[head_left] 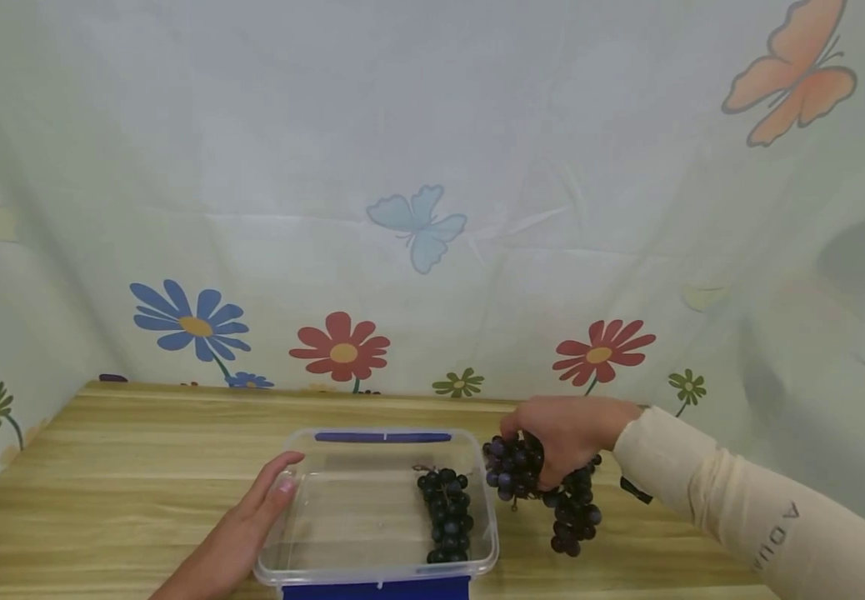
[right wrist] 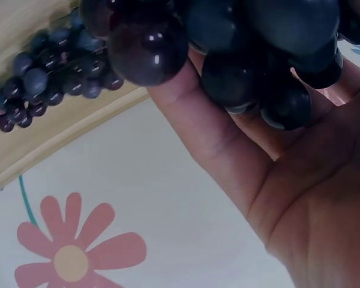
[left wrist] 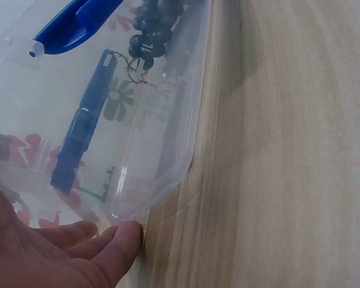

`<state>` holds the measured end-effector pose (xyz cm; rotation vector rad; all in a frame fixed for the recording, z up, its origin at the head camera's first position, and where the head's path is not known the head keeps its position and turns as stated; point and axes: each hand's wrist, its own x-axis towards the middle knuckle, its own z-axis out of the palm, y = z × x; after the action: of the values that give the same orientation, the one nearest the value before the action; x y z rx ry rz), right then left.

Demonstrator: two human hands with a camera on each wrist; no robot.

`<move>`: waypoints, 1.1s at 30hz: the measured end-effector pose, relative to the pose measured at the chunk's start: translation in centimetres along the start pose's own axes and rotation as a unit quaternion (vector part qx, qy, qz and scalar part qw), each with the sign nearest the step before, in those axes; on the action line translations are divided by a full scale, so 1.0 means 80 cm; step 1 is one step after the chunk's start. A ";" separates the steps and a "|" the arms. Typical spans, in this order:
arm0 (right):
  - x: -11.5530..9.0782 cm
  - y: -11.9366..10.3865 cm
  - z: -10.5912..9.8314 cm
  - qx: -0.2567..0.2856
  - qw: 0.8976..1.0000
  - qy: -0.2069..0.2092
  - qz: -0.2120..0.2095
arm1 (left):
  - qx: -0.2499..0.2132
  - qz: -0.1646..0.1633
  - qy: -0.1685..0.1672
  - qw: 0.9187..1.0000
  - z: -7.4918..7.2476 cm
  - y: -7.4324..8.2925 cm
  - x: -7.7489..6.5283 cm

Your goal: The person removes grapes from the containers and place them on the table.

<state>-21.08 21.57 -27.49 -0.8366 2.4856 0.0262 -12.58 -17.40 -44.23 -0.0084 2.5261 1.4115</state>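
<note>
A clear plastic container (head_left: pixel 350 567) with blue clips sits on the table in the head view. Inside it, against its right wall, lies a bunch of dark grapes (head_left: pixel 447 517). Just right of the container, my right hand (head_left: pixel 560 433) grips a second bunch of grapes (head_left: pixel 507 467); round grapes (right wrist: pixel 228 78) fill its fingers in the right wrist view. Another bunch of grapes (head_left: pixel 575 512) lies on the table below that hand. My left hand (head_left: pixel 241 525) rests against the container's left side, its fingers (left wrist: pixel 120 255) fairly straight at the outer wall.
The wood-grain table (head_left: pixel 140 467) extends left of the container. A patterned curtain (head_left: pixel 417 317) with flowers and butterflies hangs behind the table's back edge. Beside the right sleeve lies a small black object (head_left: pixel 637 490), partly hidden.
</note>
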 end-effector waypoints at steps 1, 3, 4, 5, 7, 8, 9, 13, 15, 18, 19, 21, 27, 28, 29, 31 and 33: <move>-0.001 0.003 0.002 -0.005 1.000 0.000 0.002 | 0.001 -0.001 0.000 1.000 0.000 0.000 0.000; -0.003 0.009 0.006 -0.019 1.000 0.004 0.003 | 0.001 -0.002 0.000 1.000 0.000 0.000 0.001; -0.003 0.012 0.007 -0.030 1.000 0.005 0.003 | 0.000 -0.002 -0.001 1.000 0.000 -0.001 0.001; -0.004 0.016 0.010 -0.039 0.999 0.007 0.003 | 0.001 -0.002 0.000 1.000 0.000 -0.001 0.001; -0.007 0.024 0.014 -0.058 0.998 0.011 0.008 | 0.002 0.001 0.001 1.000 0.000 -0.001 0.000; -0.008 0.028 0.016 -0.065 0.998 0.013 0.010 | 0.003 0.005 0.003 1.000 0.001 -0.001 0.000; -0.009 0.031 0.018 -0.071 0.997 0.015 0.013 | 0.003 0.009 0.005 1.000 0.001 -0.001 -0.001; -0.012 0.046 0.027 -0.091 0.995 0.025 0.026 | 0.002 0.023 0.012 1.000 0.002 -0.001 -0.004; -0.013 0.053 0.032 -0.104 0.994 0.029 0.028 | 0.001 0.026 0.014 1.000 0.003 -0.001 -0.005; -0.012 0.061 0.041 -0.135 0.990 0.042 0.024 | -0.001 0.023 0.015 1.000 0.003 -0.002 -0.005; -0.012 0.064 0.045 -0.147 0.988 0.048 0.019 | -0.001 0.021 0.015 1.000 0.003 -0.002 -0.005; -0.010 0.066 0.051 -0.172 0.983 0.058 0.015 | -0.002 0.015 0.013 1.000 0.003 -0.003 -0.004; -0.001 0.069 0.069 -0.229 0.972 0.053 0.010 | -0.002 0.005 0.008 1.000 0.003 -0.002 -0.004; 0.000 0.070 0.072 -0.233 0.971 0.053 0.007 | -0.003 0.005 0.008 1.000 0.003 -0.002 -0.004; 0.002 0.070 0.076 -0.237 0.970 0.054 0.004 | -0.002 0.006 0.008 1.000 0.003 -0.001 -0.005; 0.004 0.069 0.081 -0.244 0.968 0.061 -0.004 | -0.002 0.008 0.009 1.000 0.003 -0.001 -0.005; 0.007 0.068 0.086 -0.251 0.966 0.068 -0.010 | -0.002 0.011 0.009 1.000 0.003 0.001 -0.006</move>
<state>-21.37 26.87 -34.45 -1.0943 2.6370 0.6347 -12.09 -17.25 -44.20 0.0048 2.5462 1.4303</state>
